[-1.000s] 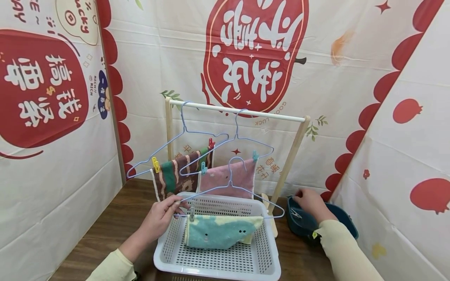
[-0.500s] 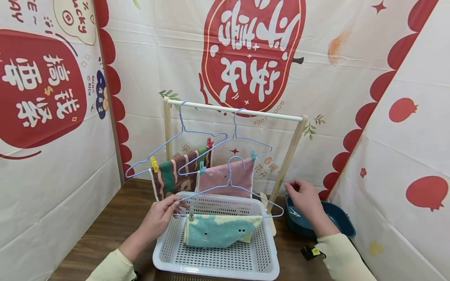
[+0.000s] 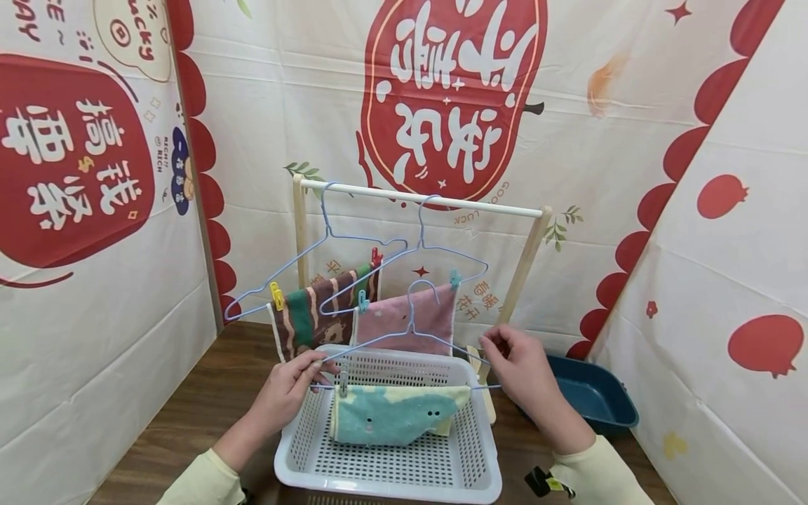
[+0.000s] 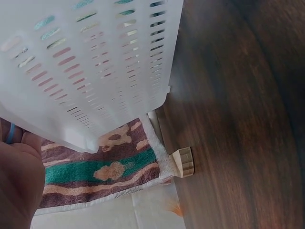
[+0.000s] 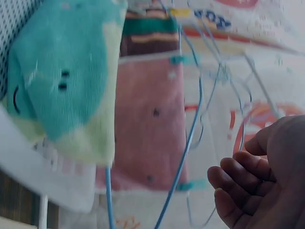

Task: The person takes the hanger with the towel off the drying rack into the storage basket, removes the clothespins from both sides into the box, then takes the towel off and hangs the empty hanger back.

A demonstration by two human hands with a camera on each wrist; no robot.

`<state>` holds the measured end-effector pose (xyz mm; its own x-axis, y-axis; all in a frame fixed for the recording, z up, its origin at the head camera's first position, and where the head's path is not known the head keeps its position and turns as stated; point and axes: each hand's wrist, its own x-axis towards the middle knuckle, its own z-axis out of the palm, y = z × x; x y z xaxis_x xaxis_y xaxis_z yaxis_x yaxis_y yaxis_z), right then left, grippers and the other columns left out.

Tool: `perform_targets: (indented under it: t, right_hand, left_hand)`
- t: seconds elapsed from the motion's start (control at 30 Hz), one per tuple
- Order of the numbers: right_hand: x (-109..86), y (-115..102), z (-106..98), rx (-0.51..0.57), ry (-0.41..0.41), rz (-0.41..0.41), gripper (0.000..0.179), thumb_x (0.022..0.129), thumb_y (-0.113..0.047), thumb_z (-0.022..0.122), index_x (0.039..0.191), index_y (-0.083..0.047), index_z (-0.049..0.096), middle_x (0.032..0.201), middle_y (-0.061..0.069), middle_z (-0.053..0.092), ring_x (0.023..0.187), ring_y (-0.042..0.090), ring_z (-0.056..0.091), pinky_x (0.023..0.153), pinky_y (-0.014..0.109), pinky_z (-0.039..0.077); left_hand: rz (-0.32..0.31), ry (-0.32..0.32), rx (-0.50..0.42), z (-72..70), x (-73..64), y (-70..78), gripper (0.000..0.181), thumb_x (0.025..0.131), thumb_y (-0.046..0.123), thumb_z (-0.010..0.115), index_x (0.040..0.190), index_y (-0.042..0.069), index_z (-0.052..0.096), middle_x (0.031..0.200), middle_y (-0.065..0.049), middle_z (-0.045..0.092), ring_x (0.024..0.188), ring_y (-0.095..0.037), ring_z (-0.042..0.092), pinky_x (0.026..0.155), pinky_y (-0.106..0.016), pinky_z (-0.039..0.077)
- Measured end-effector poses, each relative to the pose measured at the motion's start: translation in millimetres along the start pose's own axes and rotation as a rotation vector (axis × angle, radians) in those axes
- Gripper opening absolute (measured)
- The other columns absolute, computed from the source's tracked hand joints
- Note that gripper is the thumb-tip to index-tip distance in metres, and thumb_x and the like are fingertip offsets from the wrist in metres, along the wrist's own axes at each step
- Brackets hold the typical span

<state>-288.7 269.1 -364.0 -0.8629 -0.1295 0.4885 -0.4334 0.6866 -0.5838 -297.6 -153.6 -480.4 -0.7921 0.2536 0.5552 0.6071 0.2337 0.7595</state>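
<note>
While the left hand (image 3: pixel 290 389) pinches one end of a blue hanger (image 3: pixel 412 329), the right hand (image 3: pixel 525 370), fingers curled, lies near the other; whether it holds anything cannot be told. A teal-and-yellow towel (image 3: pixel 399 415), clipped once, hangs from the bar, over or partly inside a white basket (image 3: pixel 385 489).

a brown wood-grain tabletop (image 3: pixel 179 421) carries a white perforated basket (image 3: pixel 388 489) around six o'clock. measured from that basket, a wooden rack (image 3: pixel 379 193) stands at twelve, its right foot (image 3: pixel 489 407) toward two, and a dark teal tub (image 3: pixel 596 389) sits near three.
</note>
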Motion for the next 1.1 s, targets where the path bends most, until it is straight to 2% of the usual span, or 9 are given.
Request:
perform_targets:
  t: [0.1, 0.33, 0.53, 0.67, 0.8, 0.87, 0.97, 1.1]
  right_hand:
    - [-2.4, -12.9, 9.5, 0.005, -0.048, -0.06, 0.003, 0.107, -0.013, 0.076, 0.105, -0.014, 0.077, 0.086, -0.003, 0.067, 0.074, 0.018, 0.059, 0.062, 0.026, 0.054]
    - [-2.1, -31.1, 34.5, -0.009, -0.198, -0.195, 0.01, 0.107, -0.012, 0.075, 0.1, -0.019, 0.074, 0.088, -0.011, 0.065, 0.078, 0.007, 0.06, 0.065, 0.027, 0.055]
    - [-2.7, -46.9, 60.8, -0.046, -0.348, -0.195, 0.009, 0.107, -0.015, 0.075, 0.102, -0.021, 0.072, 0.092, -0.014, 0.065, 0.083, 0.006, 0.062, 0.071, 0.027, 0.057]
    - [0.2, -56.9, 77.3, -0.074, -0.421, -0.225, 0.008, 0.107, -0.017, 0.075, 0.104, -0.023, 0.071, 0.093, -0.015, 0.066, 0.085, 0.005, 0.062, 0.074, 0.027, 0.058]
    - [5.0, -64.6, 90.6, -0.091, -0.463, -0.275, 0.005, 0.107, -0.018, 0.076, 0.11, -0.019, 0.072, 0.1, -0.011, 0.069, 0.091, 0.008, 0.066, 0.079, 0.029, 0.06]
    - [7.3, -67.9, 97.2, -0.099, -0.474, -0.283, 0.012, 0.107, -0.019, 0.076, 0.117, -0.014, 0.072, 0.105, -0.005, 0.072, 0.095, 0.013, 0.069, 0.082, 0.033, 0.061]
    - [10.3, -72.3, 106.5, -0.117, -0.497, -0.26, 0.027, 0.107, -0.025, 0.076, 0.127, -0.007, 0.071, 0.113, 0.003, 0.073, 0.102, 0.018, 0.07, 0.088, 0.039, 0.062]
    - [12.5, -76.2, 121.4, -0.131, -0.528, -0.239, 0.037, 0.107, -0.031, 0.077, 0.13, -0.003, 0.069, 0.112, 0.007, 0.072, 0.097, 0.018, 0.067, 0.086, 0.04, 0.06]
  left_hand:
    - [0.002, 0.002, -0.001, -0.9, 0.7, 0.4, 0.025, 0.118, 0.004, 0.05, 0.131, -0.001, 0.07, 0.112, -0.016, 0.08, 0.089, -0.018, 0.078, 0.074, -0.033, 0.067]
    - [0.007, 0.009, 0.002, -1.4, 0.5, 0.2, 0.025, 0.118, 0.004, 0.049, 0.131, -0.002, 0.07, 0.112, -0.014, 0.081, 0.089, -0.018, 0.079, 0.073, -0.034, 0.067]
    - [-0.005, 0.008, 0.007, -0.9, -0.1, -0.7, 0.025, 0.118, 0.005, 0.05, 0.131, 0.0, 0.07, 0.112, -0.007, 0.081, 0.089, -0.018, 0.078, 0.074, -0.034, 0.067]
    - [-0.002, 0.011, 0.01, -0.8, -0.7, -1.3, 0.025, 0.118, 0.005, 0.05, 0.131, 0.004, 0.071, 0.111, -0.007, 0.081, 0.089, -0.018, 0.078, 0.074, -0.034, 0.067]
    - [0.002, 0.011, 0.007, -1.3, -1.4, -2.0, 0.026, 0.118, 0.005, 0.049, 0.131, 0.006, 0.072, 0.111, -0.014, 0.081, 0.088, -0.017, 0.078, 0.073, -0.034, 0.067]
    - [0.005, 0.011, 0.009, -1.7, -1.6, -2.1, 0.026, 0.118, 0.005, 0.049, 0.131, 0.006, 0.071, 0.111, -0.016, 0.08, 0.088, -0.017, 0.078, 0.073, -0.034, 0.067]
    - [0.007, 0.009, 0.013, -1.8, -0.5, -1.9, 0.026, 0.118, 0.005, 0.049, 0.131, 0.007, 0.071, 0.111, -0.013, 0.081, 0.088, -0.018, 0.079, 0.074, -0.034, 0.067]
    - [-0.004, 0.01, 0.022, -1.9, 0.5, -0.5, 0.025, 0.118, 0.006, 0.05, 0.132, 0.008, 0.072, 0.111, -0.007, 0.082, 0.089, -0.017, 0.078, 0.075, -0.033, 0.067]
